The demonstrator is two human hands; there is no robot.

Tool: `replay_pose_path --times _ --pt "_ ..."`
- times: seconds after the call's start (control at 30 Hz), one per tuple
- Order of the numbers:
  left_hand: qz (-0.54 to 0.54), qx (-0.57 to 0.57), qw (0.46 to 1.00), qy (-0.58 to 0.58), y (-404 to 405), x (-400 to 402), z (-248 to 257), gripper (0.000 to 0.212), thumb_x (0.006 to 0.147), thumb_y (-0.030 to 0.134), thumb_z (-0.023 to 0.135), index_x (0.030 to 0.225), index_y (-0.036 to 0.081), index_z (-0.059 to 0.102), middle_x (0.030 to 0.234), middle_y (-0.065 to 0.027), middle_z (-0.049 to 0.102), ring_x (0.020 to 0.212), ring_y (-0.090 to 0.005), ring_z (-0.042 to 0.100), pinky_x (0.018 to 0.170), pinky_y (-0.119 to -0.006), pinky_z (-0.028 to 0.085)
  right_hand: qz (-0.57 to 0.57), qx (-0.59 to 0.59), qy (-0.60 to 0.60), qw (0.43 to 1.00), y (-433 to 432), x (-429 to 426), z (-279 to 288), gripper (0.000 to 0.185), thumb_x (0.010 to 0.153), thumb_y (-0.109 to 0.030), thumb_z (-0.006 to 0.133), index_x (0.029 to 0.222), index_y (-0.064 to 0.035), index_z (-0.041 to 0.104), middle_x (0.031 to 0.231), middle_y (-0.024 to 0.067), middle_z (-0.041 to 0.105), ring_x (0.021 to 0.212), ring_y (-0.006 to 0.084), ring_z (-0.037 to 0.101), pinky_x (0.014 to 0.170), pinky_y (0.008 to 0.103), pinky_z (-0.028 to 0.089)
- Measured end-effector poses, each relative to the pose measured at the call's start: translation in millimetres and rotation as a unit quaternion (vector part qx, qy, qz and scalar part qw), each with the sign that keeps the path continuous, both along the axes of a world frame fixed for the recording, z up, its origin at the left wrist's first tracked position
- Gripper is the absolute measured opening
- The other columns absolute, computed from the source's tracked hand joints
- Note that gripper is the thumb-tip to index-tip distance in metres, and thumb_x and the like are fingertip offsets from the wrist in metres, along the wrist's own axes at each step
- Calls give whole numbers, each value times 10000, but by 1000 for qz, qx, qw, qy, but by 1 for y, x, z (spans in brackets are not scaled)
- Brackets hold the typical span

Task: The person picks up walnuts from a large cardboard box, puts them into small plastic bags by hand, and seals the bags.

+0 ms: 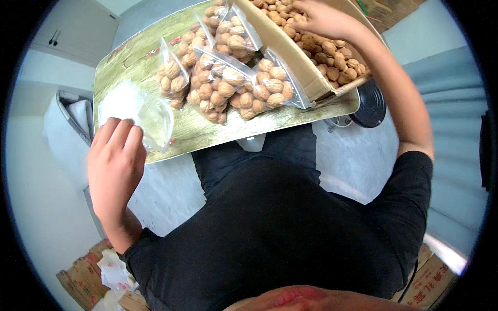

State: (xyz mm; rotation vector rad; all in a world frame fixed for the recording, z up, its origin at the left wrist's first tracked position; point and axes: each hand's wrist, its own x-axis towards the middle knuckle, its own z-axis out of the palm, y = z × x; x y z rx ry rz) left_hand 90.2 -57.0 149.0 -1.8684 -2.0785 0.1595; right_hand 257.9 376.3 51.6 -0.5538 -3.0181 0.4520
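My left hand (116, 155) is at the left edge of the table, its fingers bent over the near side of some clear plastic bags (132, 105); its fingertips are hidden, so its hold on them cannot be told. My right hand (321, 17) reaches into an open cardboard box (288, 58) and touches the walnuts (334, 58) there; whether it grips any cannot be told. Between the hands stand several clear zip bags filled with walnuts, among them one (214, 87) in the middle and one (272, 87) leaning by the box wall.
The table (233, 130) has a wood-pattern top and a rounded near right corner. Beyond that corner is a round black object (369, 103). A grey-white fabric container (68, 124) stands left of the table. Cardboard boxes (83, 278) lie at the lower left, and more (428, 278) at the lower right.
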Motion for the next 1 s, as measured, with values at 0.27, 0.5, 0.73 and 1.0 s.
replay_pose_path --times 0.27,0.5,0.73,1.0 --pt "-87 63 980 -167 20 -31 -32 252 699 -63 731 913 14 620 898 -95 656 802 -275 628 689 -378 524 6 -123 -233 965 26 2 -47 1085 611 -463 917 1527 -165 417 1534 260 400 1336 417 497 1134 465 406" --pt "-119 115 958 -234 22 -42 -49 251 712 -21 768 937 18 664 895 -91 665 788 -265 630 662 -368 509 55 -229 -155 959 12 2 -47 778 746 -215 867 1441 -82 544 1400 162 598 1294 280 567 1107 356 428" --pt "-140 95 947 -272 32 -41 -54 281 702 -84 760 954 -17 658 916 -130 676 804 -307 643 682 -385 517 -14 -175 -185 967 10 -1 -32 405 859 -132 752 1229 -3 648 1162 161 680 1089 216 646 946 363 528" --pt "-139 95 948 -268 34 -39 -59 274 707 -87 752 954 -15 658 917 -129 668 818 -307 645 690 -387 516 -29 -254 -49 966 30 7 -22 113 905 -80 710 963 -102 616 869 -14 601 679 66 558 530 245 489"
